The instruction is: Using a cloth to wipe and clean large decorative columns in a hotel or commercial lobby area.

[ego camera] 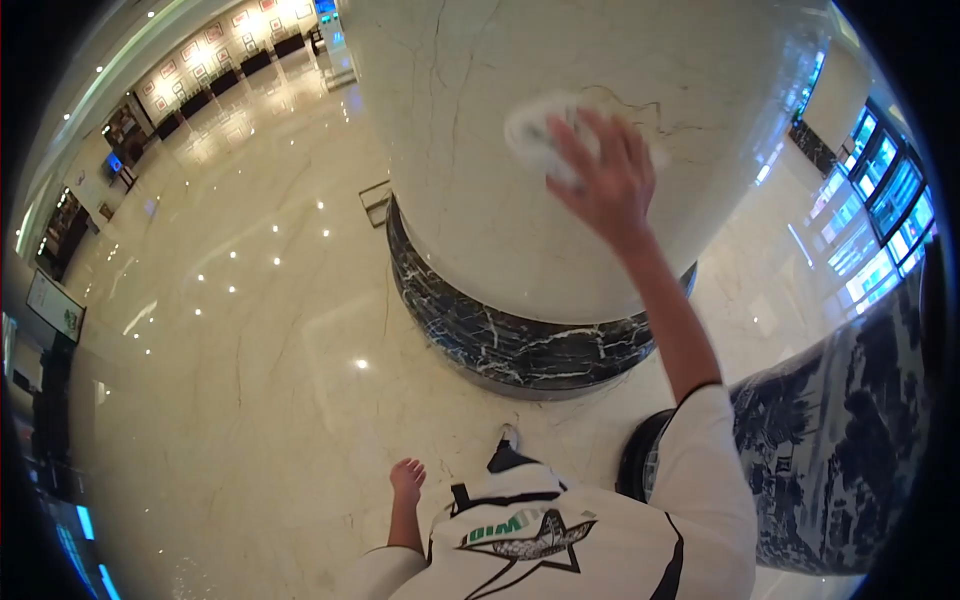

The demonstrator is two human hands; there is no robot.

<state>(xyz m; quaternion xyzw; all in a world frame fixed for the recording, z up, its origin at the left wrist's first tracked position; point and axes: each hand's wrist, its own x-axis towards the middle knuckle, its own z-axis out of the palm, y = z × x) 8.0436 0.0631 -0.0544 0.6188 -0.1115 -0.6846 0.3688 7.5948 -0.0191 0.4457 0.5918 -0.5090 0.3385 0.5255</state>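
Note:
My right hand (611, 169) is spread over a white cloth (551, 135), pressing it to the smooth face of a round, cream marble column (510, 247). Both hand and cloth are blurred, and the fingers cover part of the cloth. Low at my side hangs my left hand (407, 476), with loosely bent fingers and nothing seen in it. A black marble base (517, 345) with white veins rings the foot of the column.
Close on my right stands a large blue-and-white vase (832, 435) beside a dark rounded base (637, 454). A metal frame (373, 204) touches the floor left of the column. Glossy marble floor (247, 390) reflects ceiling lights. Glass doors (889, 184) are at far right.

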